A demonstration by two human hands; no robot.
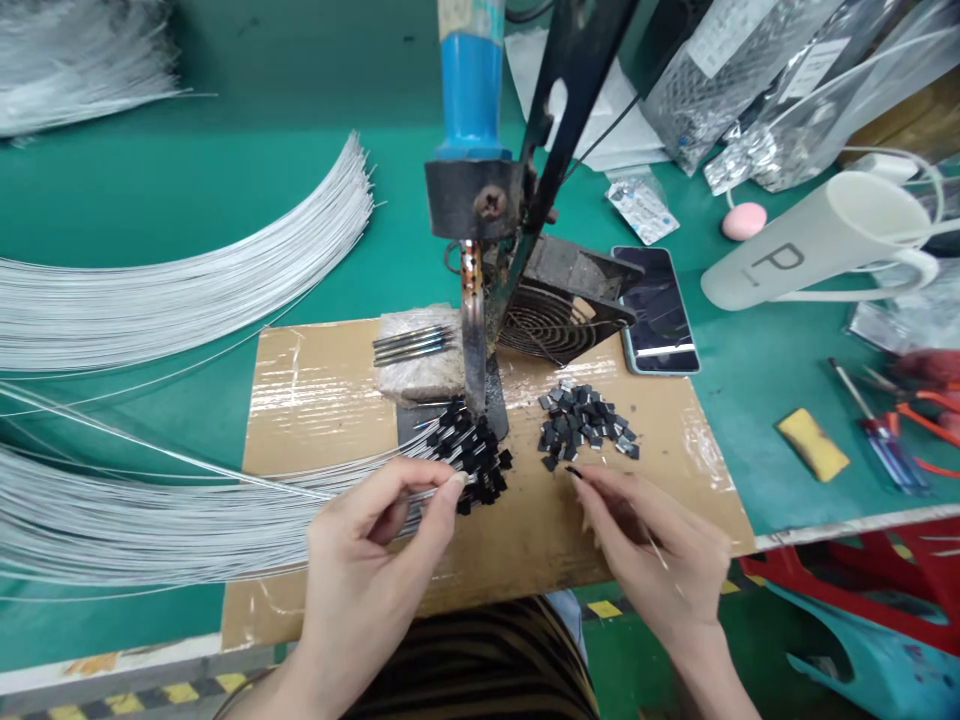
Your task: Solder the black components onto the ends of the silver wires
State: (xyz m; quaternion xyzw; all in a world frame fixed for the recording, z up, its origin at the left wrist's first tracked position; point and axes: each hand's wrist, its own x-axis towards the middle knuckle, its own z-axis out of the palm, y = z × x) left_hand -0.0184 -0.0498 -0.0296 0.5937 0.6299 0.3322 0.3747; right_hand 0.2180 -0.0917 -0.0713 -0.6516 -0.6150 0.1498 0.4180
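My left hand (371, 560) is closed, thumb and forefinger pinching the end of a white wire. Beyond its fingertips lies a cluster of small black pieces (480, 455) on the ends of a bundle of white wires (187, 525). My right hand (664, 560) pinches a small black piece (574, 472) between thumb and finger; a thin pale strand (660, 545) crosses that hand. Just beyond it is a pile of loose black square pieces (585, 422). A soldering iron (471, 95) with a blue handle points down above the wire ends, clamped in a black stand (562, 110).
Cardboard (307, 390) covers the middle of the green table. Behind stands a black fan (562, 310), beside a phone (658, 310). A white mug (817, 240), yellow sponge (812, 445) and screwdriver (877, 430) are at right. More white wires (225, 290) lie at left.
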